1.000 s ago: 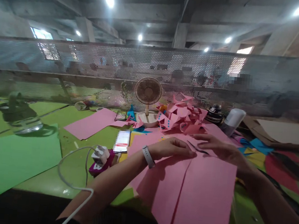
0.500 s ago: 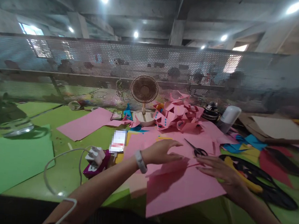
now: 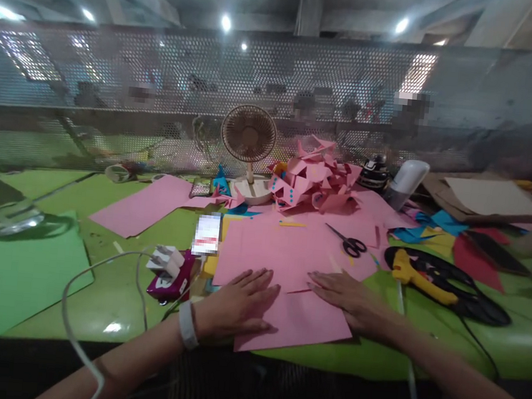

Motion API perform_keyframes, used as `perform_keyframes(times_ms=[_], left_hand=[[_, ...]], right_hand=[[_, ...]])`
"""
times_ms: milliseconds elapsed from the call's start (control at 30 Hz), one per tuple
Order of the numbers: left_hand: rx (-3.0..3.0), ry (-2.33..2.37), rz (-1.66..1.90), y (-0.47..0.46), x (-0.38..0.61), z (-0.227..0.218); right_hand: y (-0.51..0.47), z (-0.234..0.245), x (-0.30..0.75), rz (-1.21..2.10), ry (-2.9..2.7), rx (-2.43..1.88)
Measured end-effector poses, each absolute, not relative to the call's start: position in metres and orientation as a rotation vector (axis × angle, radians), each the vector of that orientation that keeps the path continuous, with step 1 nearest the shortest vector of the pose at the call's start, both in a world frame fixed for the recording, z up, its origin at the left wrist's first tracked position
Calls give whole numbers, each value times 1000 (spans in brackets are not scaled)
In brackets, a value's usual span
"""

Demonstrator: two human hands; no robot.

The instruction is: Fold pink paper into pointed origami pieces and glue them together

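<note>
Pink paper (image 3: 304,319), beneath left hand (image 3: 241,302), right hand (image 3: 348,298)

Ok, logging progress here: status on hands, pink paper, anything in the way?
Left hand open on pink paper; right hand likewise. Paper on green table. Scissors lie beyond, apart from both hands.

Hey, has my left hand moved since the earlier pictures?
Yes. Judged against the fan, your left hand has moved leftward and nearer your body.
</note>
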State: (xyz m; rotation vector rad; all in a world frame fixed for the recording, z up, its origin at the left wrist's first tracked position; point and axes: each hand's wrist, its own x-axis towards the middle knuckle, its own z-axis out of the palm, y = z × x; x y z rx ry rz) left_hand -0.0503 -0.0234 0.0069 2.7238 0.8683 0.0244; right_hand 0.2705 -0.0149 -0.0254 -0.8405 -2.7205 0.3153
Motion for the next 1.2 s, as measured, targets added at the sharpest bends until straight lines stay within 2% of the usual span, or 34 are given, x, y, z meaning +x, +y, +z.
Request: perform_keyframes(times_ms=[200, 467, 567, 767, 1033, 1200], left_hand=[[2743, 847, 62, -21, -54, 2], [2594, 722, 61, -24, -76, 29], [2590, 636, 159, -22, -79, 34], [2560, 754, 408, -14, -77, 33], [2606, 756, 652, -13, -72, 37], [2584, 714, 754, -17, -73, 45]], right_hand=[[-6, -31, 269, 432, -2804, -875], [-12, -24, 274, 581, -2605, -908], [-11, -22, 273, 612, -2543, -882], [-1, -23, 269, 586, -2394, -836], [9, -15, 270, 607, -2277, -950], [0, 2, 265, 535, -2281, -782]])
